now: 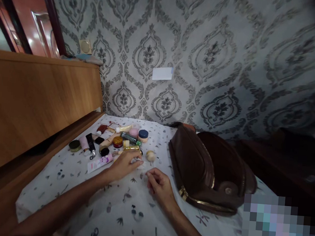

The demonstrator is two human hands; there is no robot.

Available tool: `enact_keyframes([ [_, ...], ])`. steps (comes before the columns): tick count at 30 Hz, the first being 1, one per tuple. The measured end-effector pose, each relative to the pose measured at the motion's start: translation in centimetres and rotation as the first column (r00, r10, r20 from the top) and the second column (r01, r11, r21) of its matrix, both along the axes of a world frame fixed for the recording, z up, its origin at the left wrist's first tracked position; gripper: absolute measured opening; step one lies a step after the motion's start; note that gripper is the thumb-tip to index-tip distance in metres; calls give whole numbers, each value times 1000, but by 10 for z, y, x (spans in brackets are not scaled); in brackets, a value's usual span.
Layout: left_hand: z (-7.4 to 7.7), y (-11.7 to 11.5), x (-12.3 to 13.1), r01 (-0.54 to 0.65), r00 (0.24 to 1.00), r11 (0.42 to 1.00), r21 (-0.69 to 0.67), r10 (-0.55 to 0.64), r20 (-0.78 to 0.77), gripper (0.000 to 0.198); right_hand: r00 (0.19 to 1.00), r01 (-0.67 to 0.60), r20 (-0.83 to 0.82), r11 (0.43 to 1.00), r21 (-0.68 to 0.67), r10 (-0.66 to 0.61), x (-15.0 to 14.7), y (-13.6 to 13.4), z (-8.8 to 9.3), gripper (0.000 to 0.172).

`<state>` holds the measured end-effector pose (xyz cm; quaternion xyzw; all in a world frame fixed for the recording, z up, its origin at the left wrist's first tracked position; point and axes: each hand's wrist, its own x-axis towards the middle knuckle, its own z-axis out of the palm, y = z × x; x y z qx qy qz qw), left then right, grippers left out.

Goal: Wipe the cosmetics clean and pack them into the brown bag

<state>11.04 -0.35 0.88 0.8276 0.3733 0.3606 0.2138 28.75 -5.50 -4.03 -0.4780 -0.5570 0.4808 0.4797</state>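
Left hand [124, 165] is stretched fwd, fingertips down on a small white scrap [141, 164]. It lies on the sheet [128, 217] right under those tips, and whether they grip it or just press, can't tell. The scrap looks pale, crumpled and thin, poss. tissue or cotton; too small to say. Right hand [159, 185] rests just beside it, fingers curled in, thumb to forefinger, nothing seen between them. Count: one scrap, two hands, one brown bag [210, 169] to the right. Behind are a blue-lidded jar [143, 134], a pink tube [99, 163] and a beige ball [150, 155], one of each.
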Motion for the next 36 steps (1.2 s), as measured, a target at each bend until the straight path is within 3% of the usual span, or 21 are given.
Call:
enact_keyframes([
  [4,14,31,-6,-77,997,995,57,78,-14,16,1000,-1,18,1000,4,1,0,-1,0,42],
  [8,21,72,-41,-259,965,964,68,260,-16,15,1000,6,14,1000,-6,-6,-1,-3,2,41],
  [13,37,130,-114,-580,815,815,-2,580,18,24,1000,13,26,999,-36,-12,-2,-2,4,42],
  [16,40,154,-140,-674,737,738,-41,675,40,33,999,8,46,999,-34,-6,-3,-1,4,41],
  [18,36,164,-141,-673,735,737,-58,676,51,35,999,1,52,1000,-28,0,-3,0,3,41],
  [23,29,180,-124,-572,811,813,-109,581,70,34,997,12,72,1000,-16,-11,0,1,1,45],
  [26,45,184,-130,-511,849,848,-143,524,71,30,996,12,88,1000,-14,-10,1,1,1,46],
  [32,97,167,-177,-396,918,901,-177,395,-40,23,995,-13,94,1000,-22,15,0,1,1,45],
  [36,98,142,-202,-350,935,913,-209,326,-140,23,995,-9,94,999,-34,12,-1,1,1,45],
])
